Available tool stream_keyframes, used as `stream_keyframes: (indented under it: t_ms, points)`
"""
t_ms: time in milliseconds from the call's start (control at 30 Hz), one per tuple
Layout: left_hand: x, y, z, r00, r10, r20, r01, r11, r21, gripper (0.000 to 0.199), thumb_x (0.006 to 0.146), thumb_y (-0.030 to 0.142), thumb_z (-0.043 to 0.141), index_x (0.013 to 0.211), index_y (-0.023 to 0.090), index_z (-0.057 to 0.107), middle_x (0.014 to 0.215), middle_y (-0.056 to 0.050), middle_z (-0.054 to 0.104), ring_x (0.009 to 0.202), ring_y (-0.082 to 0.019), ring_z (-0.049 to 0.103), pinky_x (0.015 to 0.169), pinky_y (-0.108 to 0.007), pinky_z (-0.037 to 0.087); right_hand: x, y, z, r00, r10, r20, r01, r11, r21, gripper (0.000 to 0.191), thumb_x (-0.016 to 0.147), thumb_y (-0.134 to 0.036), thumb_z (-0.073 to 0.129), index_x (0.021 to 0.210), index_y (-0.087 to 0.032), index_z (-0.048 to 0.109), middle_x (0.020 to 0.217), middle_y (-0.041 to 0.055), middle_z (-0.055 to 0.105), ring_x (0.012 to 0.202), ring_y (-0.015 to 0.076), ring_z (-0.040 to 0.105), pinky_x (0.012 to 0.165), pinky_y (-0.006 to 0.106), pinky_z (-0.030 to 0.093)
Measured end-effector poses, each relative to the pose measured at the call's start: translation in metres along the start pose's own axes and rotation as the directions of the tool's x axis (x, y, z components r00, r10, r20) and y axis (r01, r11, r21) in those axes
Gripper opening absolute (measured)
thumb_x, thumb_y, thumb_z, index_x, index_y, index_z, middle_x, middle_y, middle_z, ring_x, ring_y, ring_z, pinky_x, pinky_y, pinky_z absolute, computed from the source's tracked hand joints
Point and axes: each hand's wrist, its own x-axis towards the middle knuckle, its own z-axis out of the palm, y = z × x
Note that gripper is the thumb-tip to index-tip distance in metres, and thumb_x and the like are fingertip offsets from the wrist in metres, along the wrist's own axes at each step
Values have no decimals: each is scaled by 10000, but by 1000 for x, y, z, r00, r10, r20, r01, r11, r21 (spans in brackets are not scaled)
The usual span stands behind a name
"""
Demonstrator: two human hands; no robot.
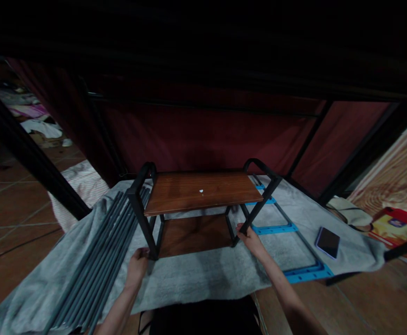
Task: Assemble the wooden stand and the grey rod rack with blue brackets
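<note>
A small two-tier shelf with brown wooden boards (203, 190) and a black metal frame stands upright on a grey cloth. My left hand (139, 261) is at the foot of the frame's front left leg, its fingers curled against the metal. On the other side, my right hand (248, 236) grips the lower part of the front right leg, fingers wrapped round it. A small white speck lies on the upper board. The lower board (196, 235) sits near the cloth between the legs.
Several grey tubes (100, 260) lie in a bundle at the left. Blue and grey frame parts (276, 229) lie at the right, near a phone (328, 242). A red box (399, 232) is at the far right. Dark red curtains (203, 139) hang behind.
</note>
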Motion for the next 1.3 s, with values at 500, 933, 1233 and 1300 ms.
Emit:
stream_keyframes:
  t_ms: [500,933,1233,1300]
  points:
    - [-14,62,-10,965,263,17,-247,924,-291,383,701,455,632,960,172,624,1060,-125,687,1078,-302,618,1039,-456,441,-4,-13,9,997,-77,29,80,990,-117,206,815,-407,531,874,-229,616,833,51,691,819,243,662,780,353,525]
    - [-23,71,-18,972,231,48,-205,930,-306,553,694,499,713,1126,191,557,1074,-109,683,1057,-293,650,946,-450,510,-7,-8,6,998,-63,12,63,998,8,528,749,-347,640,1256,-224,555,1112,78,687,1021,239,663,881,392,564]
    - [-24,84,-46,962,264,61,-228,910,-345,768,635,237,657,1376,239,454,1465,-111,489,1383,-324,439,1184,-492,295,-4,-20,-19,992,-65,108,52,992,114,763,629,-208,592,1380,-279,479,1418,70,541,1338,265,478,1102,485,394]
    - [-24,94,-60,973,228,33,-200,907,-371,765,640,227,662,1381,244,470,1462,-105,498,1392,-324,426,1200,-493,267,2,-36,-34,989,-45,141,15,978,206,782,591,-178,570,1361,-293,503,1404,58,560,1326,270,488,1105,500,381]
